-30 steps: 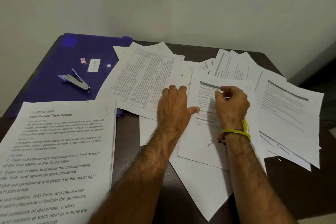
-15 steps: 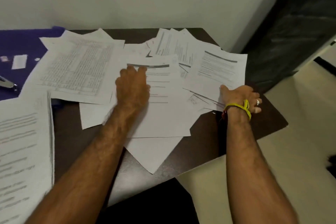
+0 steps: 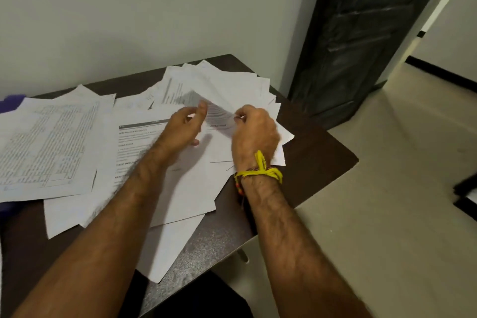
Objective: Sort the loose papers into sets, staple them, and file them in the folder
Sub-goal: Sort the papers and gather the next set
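Loose printed papers cover the dark table (image 3: 317, 162). My right hand (image 3: 254, 134), with a yellow thread at the wrist, pinches the edge of a blurred printed sheet (image 3: 219, 117) and lifts it off the fanned pile (image 3: 222, 82) at the table's far right. My left hand (image 3: 184, 126) is curled at that sheet's left edge, index finger raised against it; whether it grips the sheet is unclear. A sheet with a grey header bar (image 3: 139, 142) lies under my left forearm. Only a sliver of the purple folder (image 3: 10, 100) shows at the far left. No stapler is in view.
A sheet printed with a table (image 3: 51, 142) lies at the left. More white sheets hang over the table's near edge (image 3: 165, 248). A dark door (image 3: 366, 33) stands at the right, with pale floor (image 3: 387, 188) beside the table.
The view has swung further right, so most of the folder and the stapler are out of sight. My right hand moved from the pile's right edge onto a sheet and lifted it. My left hand moved right to it.
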